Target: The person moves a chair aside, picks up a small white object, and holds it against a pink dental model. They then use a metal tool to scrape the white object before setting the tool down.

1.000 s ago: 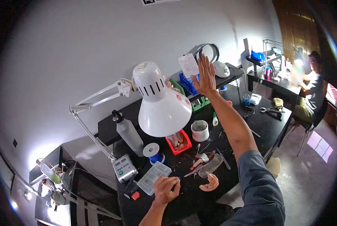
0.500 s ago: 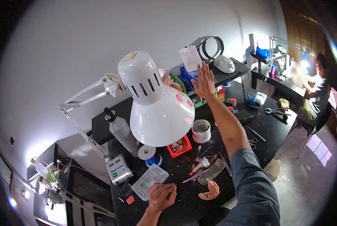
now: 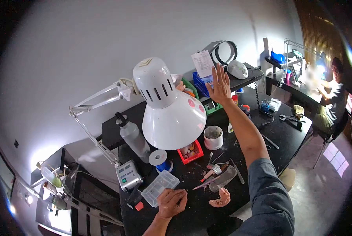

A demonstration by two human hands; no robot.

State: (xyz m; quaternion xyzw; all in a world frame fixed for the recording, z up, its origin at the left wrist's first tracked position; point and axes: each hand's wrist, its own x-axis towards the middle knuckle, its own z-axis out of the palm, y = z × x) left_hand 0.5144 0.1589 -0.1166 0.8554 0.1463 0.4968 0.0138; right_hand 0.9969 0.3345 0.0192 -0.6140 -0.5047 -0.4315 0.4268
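My right hand (image 3: pixel 220 87) is stretched out far forward, fingers extended, in front of the blue bin (image 3: pixel 201 83) and the printed paper slip (image 3: pixel 202 64). Nothing shows in its grasp. My left hand (image 3: pixel 172 203) is low at the desk's front, its fingers curled together; whatever they may hold is hidden. Just behind it lies a clear plastic compartment box (image 3: pixel 160 185). To its right are a pink dental arch model (image 3: pixel 221 198), a pointed pencil-like tool (image 3: pixel 205 183) and a clear, dusty piece (image 3: pixel 223 179).
A white desk lamp (image 3: pixel 174 122) overhangs the desk, with a red tray (image 3: pixel 190 152) and white pot (image 3: pixel 213 137) below. At left stand a grey bottle (image 3: pixel 134 137), a spool (image 3: pixel 159 158) and a control box (image 3: pixel 128 175). Another person (image 3: pixel 335 90) sits at the far right desk.
The whole view has shifted slightly, so things sit a little further right. My right hand stays stretched forward, and my left hand stays curled beside the box.
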